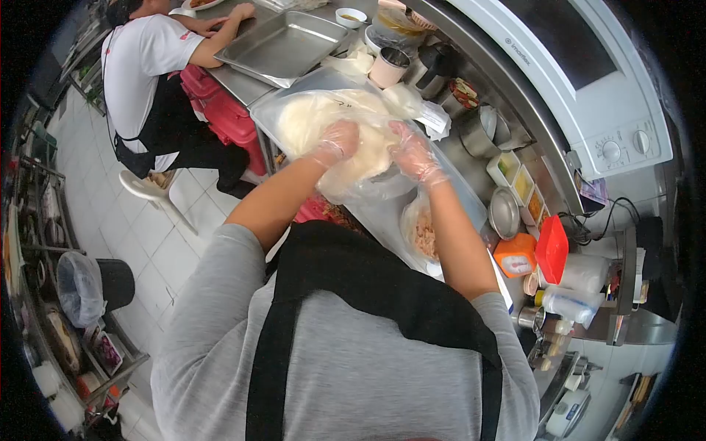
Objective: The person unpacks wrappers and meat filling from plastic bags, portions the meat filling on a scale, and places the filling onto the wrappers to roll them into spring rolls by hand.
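Observation:
Both my hands wear clear plastic gloves and are over a clear plastic bag (338, 180) with pale, flat round sheets (305, 121) in and under it. My left hand (340, 140) has its fingers curled onto the plastic at the middle of the pale sheets. To its right, my right hand (413, 151) pinches the bag's edge with bent fingers. A translucent board (460, 195) lies beneath. Near my right forearm sits a clear bag or bowl of pinkish shredded food (423, 231), partly hidden by the arm.
A metal tray (283, 48) stands beyond the bag. Cups, pots (478, 132) and small food containers (522, 184) line the right side, below a microwave (588, 81). At the upper left a seated person (154, 51) leans arms on the counter. An orange tub (515, 253) is at right.

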`<state>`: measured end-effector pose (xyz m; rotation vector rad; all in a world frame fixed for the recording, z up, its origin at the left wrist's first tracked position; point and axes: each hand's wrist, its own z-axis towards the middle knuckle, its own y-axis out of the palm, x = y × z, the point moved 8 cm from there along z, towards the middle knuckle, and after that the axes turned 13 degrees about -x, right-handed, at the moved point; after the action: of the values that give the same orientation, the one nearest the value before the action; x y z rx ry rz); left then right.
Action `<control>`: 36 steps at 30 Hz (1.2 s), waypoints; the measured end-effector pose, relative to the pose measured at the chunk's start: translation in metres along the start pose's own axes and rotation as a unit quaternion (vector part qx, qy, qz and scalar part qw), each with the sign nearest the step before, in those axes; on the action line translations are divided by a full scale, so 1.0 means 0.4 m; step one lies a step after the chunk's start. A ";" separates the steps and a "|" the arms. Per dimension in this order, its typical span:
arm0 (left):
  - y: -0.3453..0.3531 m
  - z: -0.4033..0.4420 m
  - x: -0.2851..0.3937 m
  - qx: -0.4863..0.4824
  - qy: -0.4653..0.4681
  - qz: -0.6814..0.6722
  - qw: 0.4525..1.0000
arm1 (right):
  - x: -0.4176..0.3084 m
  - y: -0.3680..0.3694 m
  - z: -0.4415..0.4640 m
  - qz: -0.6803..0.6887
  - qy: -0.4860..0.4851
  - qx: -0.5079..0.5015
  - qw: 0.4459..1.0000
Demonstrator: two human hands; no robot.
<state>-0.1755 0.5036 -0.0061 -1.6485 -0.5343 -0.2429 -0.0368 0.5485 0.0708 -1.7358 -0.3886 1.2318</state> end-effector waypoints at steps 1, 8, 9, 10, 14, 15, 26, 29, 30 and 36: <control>0.000 0.002 -0.012 -0.016 0.002 -0.009 1.000 | -0.020 0.017 0.008 -0.043 -0.011 -0.055 0.997; 0.001 -0.067 0.052 -0.088 0.117 -0.026 0.989 | -0.091 0.099 0.028 -0.234 -0.023 -0.128 0.964; 0.000 -0.066 0.056 -0.085 0.111 -0.011 0.990 | -0.100 0.096 0.028 -0.231 -0.045 -0.100 0.967; 0.002 -0.067 0.062 -0.082 0.104 0.004 0.991 | -0.087 0.102 0.035 -0.249 -0.044 -0.086 0.964; 0.016 -0.067 0.080 -0.035 0.099 0.012 0.994 | -0.046 0.101 0.062 -0.240 0.026 -0.091 0.966; 0.023 -0.067 0.085 -0.029 0.109 0.025 0.993 | -0.037 0.095 0.069 -0.218 0.059 -0.107 0.968; -0.034 -0.047 0.013 0.005 0.112 0.026 0.993 | -0.014 0.102 -0.002 -0.234 -0.037 -0.112 0.965; -0.031 -0.066 -0.011 -0.007 0.125 -0.027 0.992 | 0.009 0.138 0.018 -0.277 0.054 -0.178 0.943; -0.030 -0.069 -0.018 0.005 0.148 -0.032 0.988 | 0.004 0.143 0.021 -0.295 0.107 -0.206 0.927; -0.059 -0.137 0.070 -0.002 0.143 0.021 0.990 | -0.037 0.118 0.033 -0.202 0.052 -0.163 0.964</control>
<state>-0.1542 0.4573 0.0358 -1.5932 -0.2816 -0.4412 -0.0664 0.5210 0.0393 -1.8650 -0.8747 0.8084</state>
